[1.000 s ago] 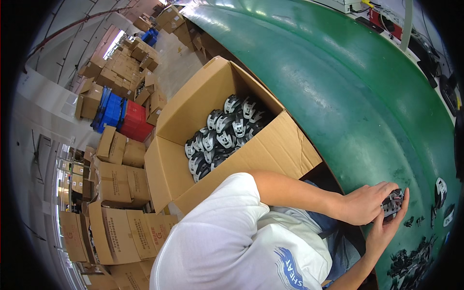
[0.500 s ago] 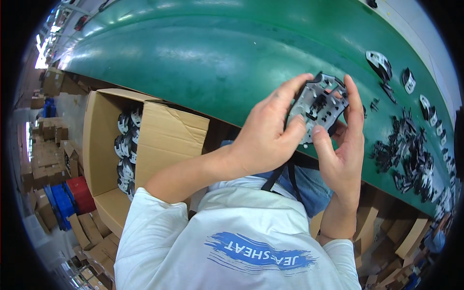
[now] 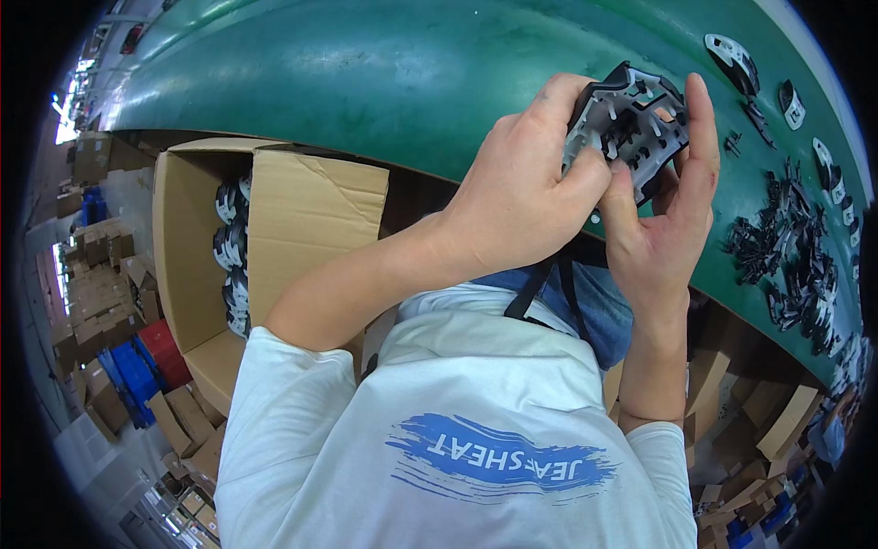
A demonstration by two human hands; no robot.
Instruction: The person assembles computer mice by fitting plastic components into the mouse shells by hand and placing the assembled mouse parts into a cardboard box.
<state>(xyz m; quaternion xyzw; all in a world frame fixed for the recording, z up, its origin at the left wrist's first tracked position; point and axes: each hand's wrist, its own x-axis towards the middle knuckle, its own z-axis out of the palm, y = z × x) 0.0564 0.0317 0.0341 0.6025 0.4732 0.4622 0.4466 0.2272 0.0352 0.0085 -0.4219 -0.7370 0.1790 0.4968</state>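
Up over the green bench's near edge, a black plastic shell [image 3: 642, 96] with a grey inner side is held between my two hands. Small posts, ribs and dark fittings show on its inside, which faces up. My left hand [image 3: 535, 178] grips the shell's left edge, its thumb pressed down on the inside. On the other side my right hand [image 3: 663, 233] supports the shell, with the thumb at the near edge and a finger up along the right side. What lies under the thumb tips is hidden.
The green bench [image 3: 384, 101] runs across the top and right. A pile of small black parts [image 3: 796, 247] lies at its right, with a row of white-and-black shells [image 3: 732, 59] beyond. At left, an open cardboard box [image 3: 315, 206] holds several similar shells [image 3: 233, 252].
Both hands and the shell have shifted up and slightly right in the picture. The shell is tilted more, and my left thumb has bent and pressed further into its inside.
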